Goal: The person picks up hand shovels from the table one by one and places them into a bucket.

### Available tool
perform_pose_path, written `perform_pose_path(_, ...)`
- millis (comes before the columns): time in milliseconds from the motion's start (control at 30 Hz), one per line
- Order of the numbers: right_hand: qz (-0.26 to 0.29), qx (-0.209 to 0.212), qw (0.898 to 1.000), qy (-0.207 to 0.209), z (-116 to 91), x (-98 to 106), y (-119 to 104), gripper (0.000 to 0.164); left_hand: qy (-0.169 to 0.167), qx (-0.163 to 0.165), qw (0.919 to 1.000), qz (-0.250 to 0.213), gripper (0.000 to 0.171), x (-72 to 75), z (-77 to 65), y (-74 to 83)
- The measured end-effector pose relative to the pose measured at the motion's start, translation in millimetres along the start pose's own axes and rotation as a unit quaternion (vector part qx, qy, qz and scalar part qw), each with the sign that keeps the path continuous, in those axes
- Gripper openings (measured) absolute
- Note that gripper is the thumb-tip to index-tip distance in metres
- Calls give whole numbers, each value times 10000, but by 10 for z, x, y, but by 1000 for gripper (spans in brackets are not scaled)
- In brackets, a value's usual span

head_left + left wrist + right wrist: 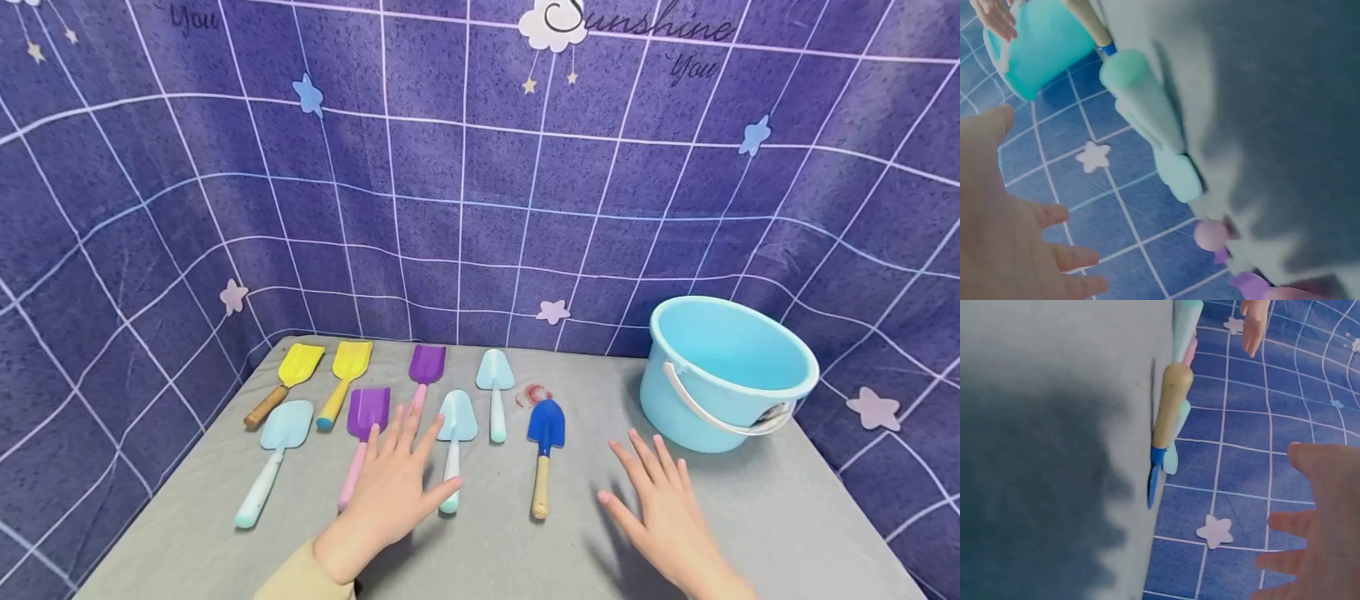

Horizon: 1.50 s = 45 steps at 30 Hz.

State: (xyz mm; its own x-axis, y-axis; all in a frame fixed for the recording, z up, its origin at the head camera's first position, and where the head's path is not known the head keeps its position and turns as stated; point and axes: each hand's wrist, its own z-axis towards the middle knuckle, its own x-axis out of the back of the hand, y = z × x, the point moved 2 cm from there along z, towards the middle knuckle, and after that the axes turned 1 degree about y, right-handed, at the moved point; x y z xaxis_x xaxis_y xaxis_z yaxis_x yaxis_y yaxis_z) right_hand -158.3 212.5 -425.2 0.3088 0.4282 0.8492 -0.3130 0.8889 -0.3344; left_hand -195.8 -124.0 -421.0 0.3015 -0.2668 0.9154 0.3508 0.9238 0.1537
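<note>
My left hand [393, 487] hovers, fingers spread, above the toy shovels, partly covering the handles of two purple shovels [369, 410] [427, 364]. Just right of it lies a light blue shovel [458, 417], with another light blue shovel [496, 371] behind. Over the table's right part my right hand [667, 521] is held with straight fingers, gripping nothing. Between the hands lies a blue trowel [547, 425] with a wooden handle. Farther left are two yellow shovels [302, 364] [352, 360] and a larger light blue shovel [287, 423].
A light blue bucket [716, 417] with a white handle stands at the back right of the grey-covered table [480, 558]. Purple-blue gridded cloth [420, 217] hangs behind and at the sides. A reddish mark [534, 394] shows on the cover near the blue trowel.
</note>
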Motion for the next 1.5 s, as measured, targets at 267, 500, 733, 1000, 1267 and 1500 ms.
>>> perform_pose_path(267, 57, 629, 9960, 632, 238, 276, -49, 51, -361, -155, 9984, -413, 82, 123, 279, 295)
perform_pose_path(500, 10, 888, 9939, 647, 584, 720, 27, 44, -532, -595, 9933, -836, 82, 211, 650, 674)
perform_pose_path(733, -66, 606, 9967, 531, 944, 1128, 265, 44, -714, -966, 9856, -1191, 81, 212, 1117, 1064)
perform_pose_path(1000, -454, 233, 9978, 415, 1237, 1383, 688, 46, -936, -965, 9794, -1504, 80, 104, 1588, 1471)
perform_pose_path(1267, -707, -1083, 9908, -386, 1423, 1497, 1259, 66, -900, -728, 9785, -1705, 81, -80, 1895, 1768)
perform_pose_path(1500, -718, -1845, 9793, -431, 1448, 1508, 1608, 72, -1108, -387, 9654, -2328, 81, -249, 2023, 2015)
